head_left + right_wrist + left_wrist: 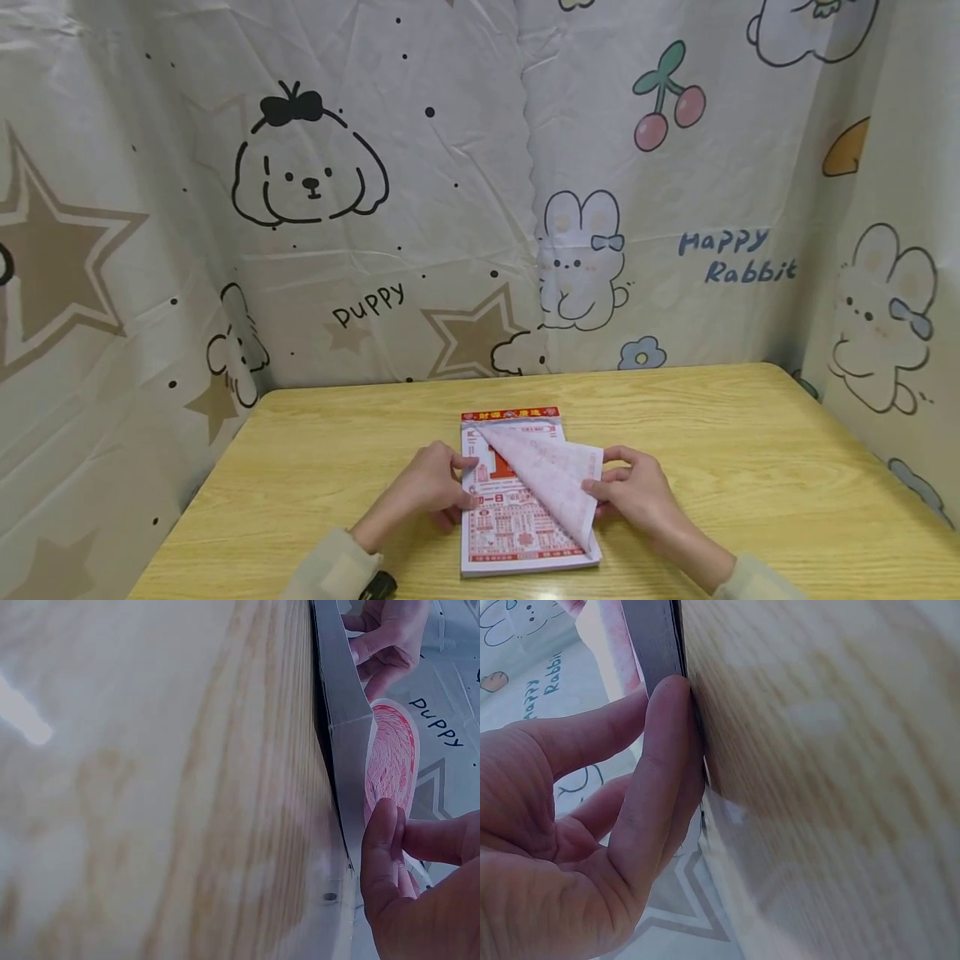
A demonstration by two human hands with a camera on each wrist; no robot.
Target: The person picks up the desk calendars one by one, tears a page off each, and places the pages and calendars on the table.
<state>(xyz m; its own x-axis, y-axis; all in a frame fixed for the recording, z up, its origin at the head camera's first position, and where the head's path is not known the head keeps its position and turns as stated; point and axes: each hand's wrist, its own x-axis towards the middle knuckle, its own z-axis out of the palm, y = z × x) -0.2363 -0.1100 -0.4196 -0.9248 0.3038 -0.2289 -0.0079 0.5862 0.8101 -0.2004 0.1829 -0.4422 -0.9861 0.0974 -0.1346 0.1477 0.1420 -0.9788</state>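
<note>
A tear-off calendar (504, 525) with red and white print and a red header strip lies on the table. Its top page (555, 475) is lifted from the lower left and folded diagonally toward the right, baring part of the sheet beneath. At the pad's left edge, my left hand (435, 479) grips it, thumb on top and fingers along the side. My right hand (636, 493) pinches the turned page between thumb and fingers just beyond the pad's right edge. In the right wrist view the page (391, 754) curls up from the thick pad (346, 742).
The calendar sits near the front of a yellow wood-grain table (337, 442). A pale curtain (450, 208) printed with cartoon animals and stars hangs behind the table and along both sides. A dark band (378, 586) shows at the left sleeve's cuff.
</note>
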